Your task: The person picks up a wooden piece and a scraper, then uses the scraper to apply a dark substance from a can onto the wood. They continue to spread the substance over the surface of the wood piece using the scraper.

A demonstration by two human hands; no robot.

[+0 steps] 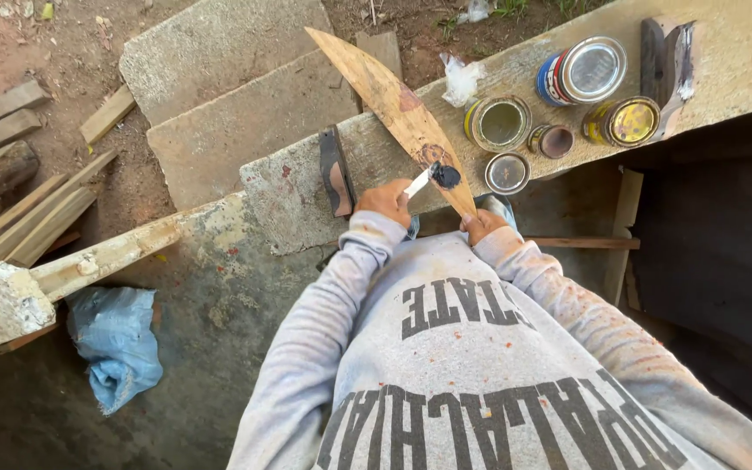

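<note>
So: left hand [385, 202] is fisted tight round a small brush [428, 177], pale handle, dark wet head touching a curved wooden blade [393, 103]. Right hand [483, 226] is closed on the blade's near end, at 3 o'clock of the left hand; the fingers are mostly hidden under the wood. Blade runs from the right hand up toward 11 o'clock, lying tilted across a rough concrete ledge [741, 61], with a dark ringed mark just beside the brush head.

Cans sit on the ledge at 1 to 2 o'clock of the brush:
- open tin [498, 123], yellowish inside, nearest the blade
- loose round lid [507, 172] at the ledge edge, just right of the brush head
- small brown can [552, 140]
- gold-topped tin [623, 121]
- tin with blue and red label [581, 71], silver top, lying tilted

Dark wood block [335, 171] lies at 9 o'clock of the left hand. Blue rag [115, 344] on the floor at 7 o'clock, well apart.
</note>
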